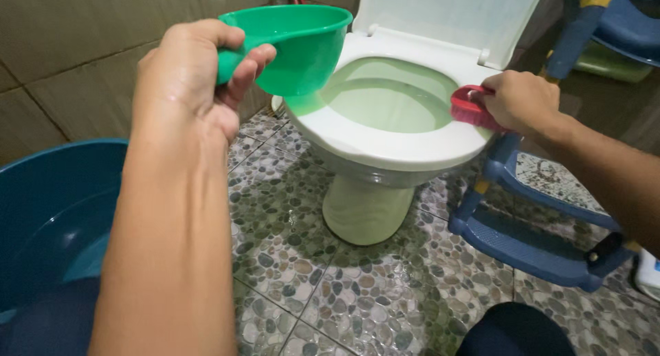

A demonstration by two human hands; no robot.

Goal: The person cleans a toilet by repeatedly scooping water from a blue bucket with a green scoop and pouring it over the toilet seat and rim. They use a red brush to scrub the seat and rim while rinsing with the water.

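My left hand (196, 77) grips the handle of a green plastic dipper (302, 43), held level above the left rim of a pale green toilet (364, 211). The toilet's white seat (385, 146) is down and its lid (447, 15) stands up. My right hand (519, 101) is closed on a red scrub brush (469, 108), which presses on the right side of the seat. The bowl inside looks pale green and wet.
A large blue water tub (48, 218) stands at the lower left beside a tiled wall (69, 46). A blue child's step ladder (536, 239) sits right of the toilet. The floor is wet pebble-pattern tile (295, 260).
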